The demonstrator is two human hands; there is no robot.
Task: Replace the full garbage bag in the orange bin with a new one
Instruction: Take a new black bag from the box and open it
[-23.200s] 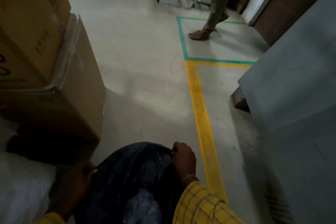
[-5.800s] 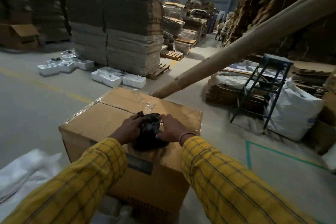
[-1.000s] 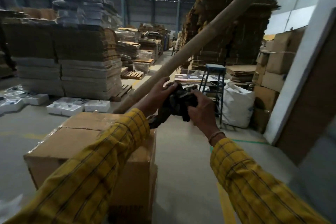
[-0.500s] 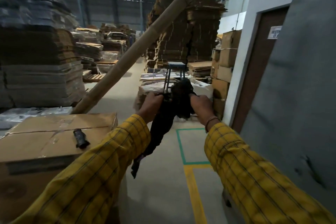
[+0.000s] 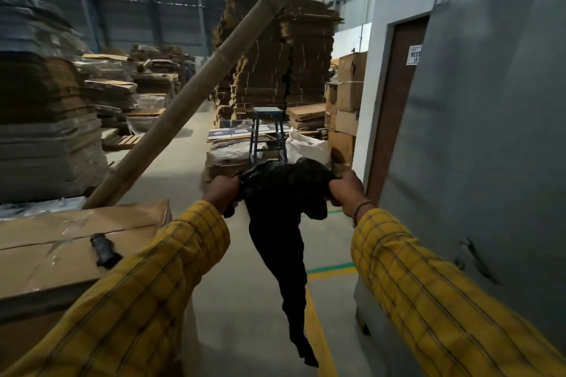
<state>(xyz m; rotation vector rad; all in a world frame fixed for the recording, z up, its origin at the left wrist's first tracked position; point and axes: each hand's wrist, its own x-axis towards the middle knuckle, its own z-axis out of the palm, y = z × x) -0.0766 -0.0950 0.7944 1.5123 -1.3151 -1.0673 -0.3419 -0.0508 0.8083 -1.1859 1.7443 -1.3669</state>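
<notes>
Both hands clamp the top edge of a black garbage bag [image 5: 277, 193], held out at arm's length: left hand [image 5: 223, 193] closed on the left corner, right hand [image 5: 347, 191] closed on the right corner, knuckles up, a thin bracelet at the right wrist. Bag mouth bunched and stretched between the two grips, rest of it hanging down in a narrow twisted tail above the concrete floor [image 5: 245, 300], touching nothing. Yellow checked sleeves on both arms. Lower left, a taped cardboard box [image 5: 61, 242] with a small black roll of bags [image 5: 102, 249] lying on its lid. Long bamboo pole [image 5: 196, 95] leans diagonally up behind the box. Beyond the bag: blue metal stool [image 5: 268, 131], white sack [image 5: 307, 147] beside it, stacks of flattened cartons. Grey metal cabinet [image 5: 477, 131] close on the right, brown door behind it. Yellow and green floor tape below the bag.
</notes>
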